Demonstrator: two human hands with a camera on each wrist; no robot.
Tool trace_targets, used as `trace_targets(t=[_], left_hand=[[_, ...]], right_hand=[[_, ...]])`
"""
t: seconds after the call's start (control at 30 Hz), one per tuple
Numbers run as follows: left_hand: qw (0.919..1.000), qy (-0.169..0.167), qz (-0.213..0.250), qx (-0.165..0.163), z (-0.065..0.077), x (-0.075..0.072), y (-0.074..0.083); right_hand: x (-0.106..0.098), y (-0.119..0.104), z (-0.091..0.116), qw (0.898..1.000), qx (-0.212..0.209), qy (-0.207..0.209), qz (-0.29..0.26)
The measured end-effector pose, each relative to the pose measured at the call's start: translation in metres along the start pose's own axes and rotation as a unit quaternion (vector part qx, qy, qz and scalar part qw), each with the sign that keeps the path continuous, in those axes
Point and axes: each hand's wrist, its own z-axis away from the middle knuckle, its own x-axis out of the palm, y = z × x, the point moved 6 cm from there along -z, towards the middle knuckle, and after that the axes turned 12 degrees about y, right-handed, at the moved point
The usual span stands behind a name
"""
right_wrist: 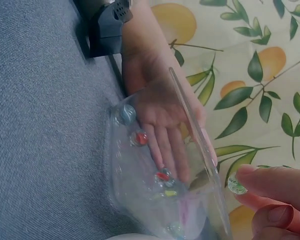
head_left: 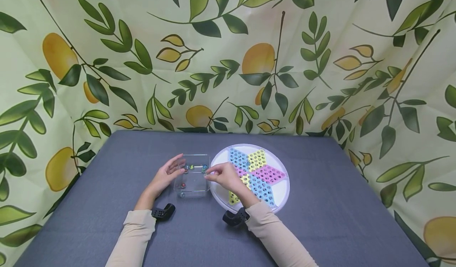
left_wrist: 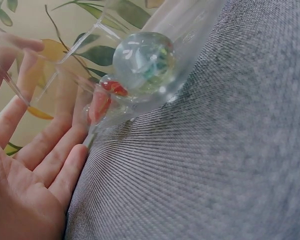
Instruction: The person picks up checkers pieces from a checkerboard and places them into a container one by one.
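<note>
A clear plastic box (head_left: 192, 191) with several glass marbles in it stands on the table. My left hand (head_left: 164, 178) rests along the box's left side, fingers extended; in the left wrist view its fingers (left_wrist: 55, 150) lie by the transparent wall. Near that wall sit a clear marble (left_wrist: 144, 62) with green inside and red-streaked ones. My right hand (head_left: 227, 176) is raised over the box's right edge. Between thumb and index finger it pinches a clear and green marble (right_wrist: 237, 185), just outside the rim in the right wrist view.
Right of the box lies a round white Chinese checkers board (head_left: 283, 192) with a blue, yellow and pink star full of holes, partly under my right forearm. Grey cloth (head_left: 320, 219) covers the table. A leaf-and-fruit patterned curtain (head_left: 221, 89) hangs behind it.
</note>
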Motion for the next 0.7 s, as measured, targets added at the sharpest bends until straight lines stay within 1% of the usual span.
trace_targets(t=[0.17, 0.37, 0.6, 0.7], left_hand=[[1.0000, -0.001, 0.004, 0.001, -0.0002, 0.0001, -0.0003], [0.9998, -0.002, 0.019, 0.004, -0.0005, 0.0011, -0.0009], [1.0000, 0.000, -0.004, -0.008, -0.0012, 0.0003, -0.0024], [1.0000, 0.001, -0.001, -0.009, -0.0013, -0.0002, -0.0023]], right_hand=[[0.0040, 0.0002, 0.0008, 1.000, 0.009, -0.008, -0.006], [0.0066, -0.0001, 0.0018, 1.000, -0.004, -0.011, -0.007], [0.0058, 0.0040, 0.0017, 1.000, -0.001, -0.017, -0.017], [0.0036, 0.0059, 0.0015, 1.000, 0.002, -0.015, -0.017]])
